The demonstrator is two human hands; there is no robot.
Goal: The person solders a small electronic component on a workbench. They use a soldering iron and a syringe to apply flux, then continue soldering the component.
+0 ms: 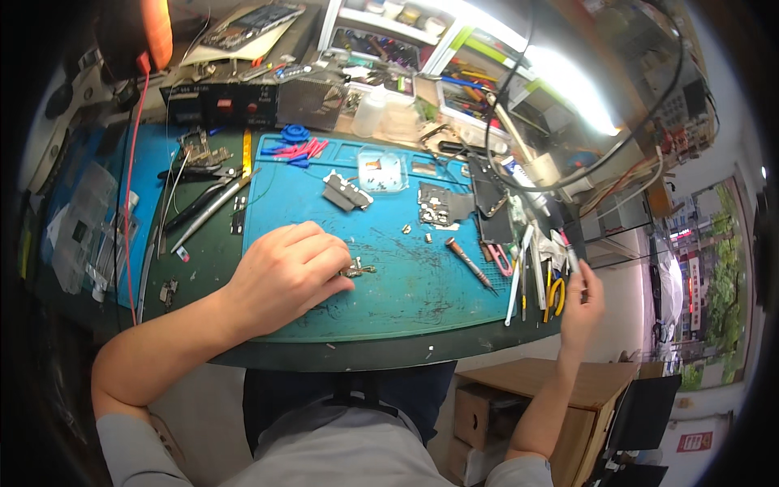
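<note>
My left hand point(296, 272) rests on the blue work mat point(308, 312), its fingers curled down over a small metal part point(357, 269). The part's outer end sticks out past the fingertips; the rest is hidden. At the bench's right edge, my right hand point(583, 299) is closed around the lower end of a slim pale tool point(572, 260), partly covered by the fingers. Yellow-handled pliers point(556, 297) lie just left of that hand. A brown-handled screwdriver point(469, 264) lies on the mat between my hands.
Beyond the left hand are a dark grey module point(346, 192) and a clear plastic box point(382, 170). A dark board point(444, 205) lies farther right. Tweezers point(213, 213) and black-handled pliers point(195, 207) lie left of the mat. A red cable point(128, 203) hangs at the left.
</note>
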